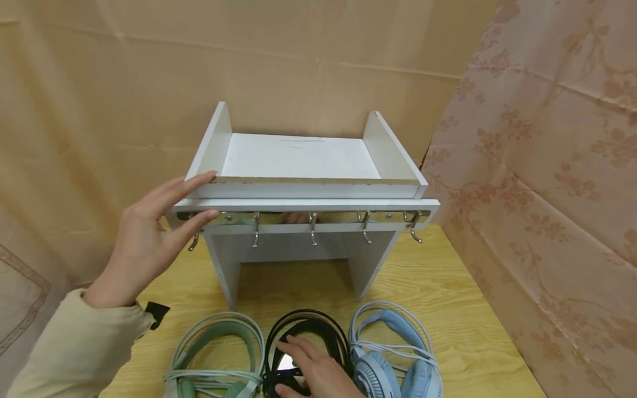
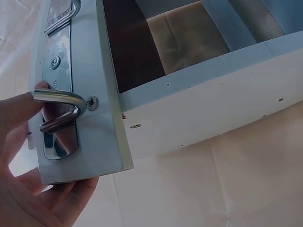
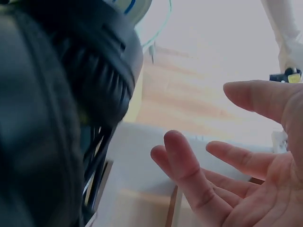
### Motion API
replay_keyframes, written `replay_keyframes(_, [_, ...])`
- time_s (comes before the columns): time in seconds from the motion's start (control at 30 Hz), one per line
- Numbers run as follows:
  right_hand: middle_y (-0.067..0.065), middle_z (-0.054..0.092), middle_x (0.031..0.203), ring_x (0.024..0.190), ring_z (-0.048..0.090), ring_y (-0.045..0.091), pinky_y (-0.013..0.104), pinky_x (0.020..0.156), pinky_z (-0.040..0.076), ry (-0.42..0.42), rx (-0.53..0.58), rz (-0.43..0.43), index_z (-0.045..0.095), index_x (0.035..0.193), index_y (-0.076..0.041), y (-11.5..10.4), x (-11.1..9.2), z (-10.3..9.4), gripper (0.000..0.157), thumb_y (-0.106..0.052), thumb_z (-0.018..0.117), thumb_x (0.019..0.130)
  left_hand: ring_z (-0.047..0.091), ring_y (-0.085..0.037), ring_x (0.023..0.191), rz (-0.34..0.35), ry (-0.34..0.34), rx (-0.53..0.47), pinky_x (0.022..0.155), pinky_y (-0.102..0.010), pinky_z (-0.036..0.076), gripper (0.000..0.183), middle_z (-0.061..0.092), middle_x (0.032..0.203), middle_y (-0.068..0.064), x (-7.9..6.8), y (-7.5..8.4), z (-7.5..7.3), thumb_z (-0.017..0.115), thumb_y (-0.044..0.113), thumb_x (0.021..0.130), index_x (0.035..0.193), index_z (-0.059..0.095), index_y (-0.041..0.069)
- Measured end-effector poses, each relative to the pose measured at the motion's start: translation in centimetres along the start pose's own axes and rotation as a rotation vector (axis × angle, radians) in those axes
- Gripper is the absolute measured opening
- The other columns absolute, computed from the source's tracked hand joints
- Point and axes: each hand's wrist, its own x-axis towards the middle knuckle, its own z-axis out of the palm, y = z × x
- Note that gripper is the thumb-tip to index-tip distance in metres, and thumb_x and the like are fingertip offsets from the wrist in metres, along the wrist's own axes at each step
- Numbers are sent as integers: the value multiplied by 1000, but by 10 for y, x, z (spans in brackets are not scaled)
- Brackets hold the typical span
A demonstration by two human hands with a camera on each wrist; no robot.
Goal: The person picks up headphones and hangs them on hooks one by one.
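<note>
A white shelf stand (image 1: 298, 203) carries a metal hook rail (image 1: 333, 217) with several hooks along its front. At its left end my left hand (image 1: 144, 243) grips the front board, thumb on the rail beside the end hook (image 2: 61, 97) and fingers over the top edge. My right hand (image 1: 320, 369) is over the black headphones (image 1: 325, 331), fingers spread and relaxed. In the right wrist view, a gap shows between those fingers (image 3: 182, 158) and a black ear cup (image 3: 102, 61).
Green headphones (image 1: 249, 326) with a bundled cable lie on the left of the wooden table (image 1: 448, 309), blue headphones (image 1: 378, 373) on the right. Beige cloth (image 1: 318, 66) hangs behind the stand, and a flowered curtain (image 1: 552, 182) borders the right side.
</note>
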Motion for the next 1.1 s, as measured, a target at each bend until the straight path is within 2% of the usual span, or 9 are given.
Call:
replay_keyframes(0.07, [3,42,141,95,55,0,23,75,48,-18,21,-37,38,140,-23,-2,3,3,54,-50,45,93,43,5,63,6,2,4,51,-15,32,59,59,127,-2,0,0,0,77,14,75,127,56,33])
replay_keyframes(0.2, [4,41,141,88,52,-5,13,67,44,-68,55,-141,34,142,-19,-2,8,8,59,-48,48,92,43,8,65,0,-3,-25,54,-12,33,59,59,126,0,1,0,1,76,13,75,127,56,33])
replay_keyframes(0.4, [2,40,143,89,51,-6,13,67,45,-123,91,-145,32,143,-21,-2,13,11,66,-52,54,88,47,4,79,-22,-22,-61,57,-12,33,57,59,126,-2,2,0,2,76,14,76,127,57,32])
replay_keyframes(0.6, [-6,41,142,120,45,5,28,89,45,-131,17,-108,33,142,-27,-8,18,17,68,-58,54,85,48,8,109,-54,-37,-50,79,-9,31,57,58,129,-3,1,1,2,75,16,77,127,56,36])
replay_keyframes(0.77, [-8,46,136,116,46,2,24,87,45,-113,12,-81,38,139,-26,-12,25,27,69,-55,62,82,47,10,107,-65,-39,-57,77,-9,31,56,57,129,-4,1,1,-1,74,15,78,127,56,35])
replay_keyframes(0.83, [-9,46,135,116,46,2,25,89,45,-116,21,-53,39,137,-26,-13,27,31,70,-53,66,79,53,11,86,-69,-43,-65,67,-8,35,55,57,129,-5,1,1,-2,74,15,78,126,57,34])
replay_keyframes(0.9, [-11,45,136,117,46,3,28,91,44,-128,37,-17,40,136,-28,-15,28,35,71,-53,68,76,49,9,64,-64,-44,-65,53,-12,34,55,57,129,-7,1,1,-3,75,14,78,126,57,33])
replay_keyframes(1.0, [-10,45,136,116,46,4,31,89,46,-157,9,3,40,136,-30,-15,31,40,74,-54,71,73,41,5,55,-59,-39,-62,45,-15,32,55,58,128,-7,2,2,-4,75,13,77,125,58,32])
replay_keyframes(1.1, [-9,46,135,114,48,5,30,84,48,-174,-114,-25,38,137,-32,-15,35,46,76,-59,68,73,52,9,84,-76,-32,-65,63,-10,35,55,58,127,-5,1,1,-3,76,14,76,125,59,34])
